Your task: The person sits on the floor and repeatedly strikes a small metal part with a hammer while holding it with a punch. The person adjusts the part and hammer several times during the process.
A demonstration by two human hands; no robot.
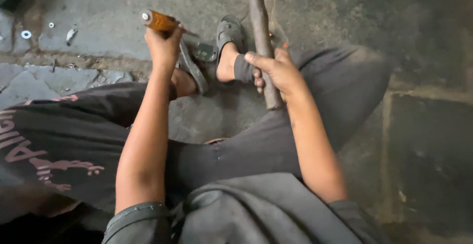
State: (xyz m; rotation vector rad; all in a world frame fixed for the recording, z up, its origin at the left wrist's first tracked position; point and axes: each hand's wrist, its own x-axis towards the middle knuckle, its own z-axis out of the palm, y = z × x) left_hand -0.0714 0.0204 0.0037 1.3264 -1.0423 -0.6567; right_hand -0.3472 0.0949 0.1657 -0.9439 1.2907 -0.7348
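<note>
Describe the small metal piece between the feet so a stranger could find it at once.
Start at the stone floor, then the two sandalled feet at the middle top. Between them, below the orange-handled tool in the left hand, lies a small flat metal piece: squarish and greenish-grey, unlike the round washers far left.

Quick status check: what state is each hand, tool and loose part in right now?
left hand: closed around the tool handle.
orange-handled tool: gripped, tilted, tip down toward the small metal part.
right hand: wrapped around the hammer handle.
hammer handle: held, its head mostly out of frame.
small metal part: lying on the floor between the sandals.
washer: loose on the floor, untouched.
</note>
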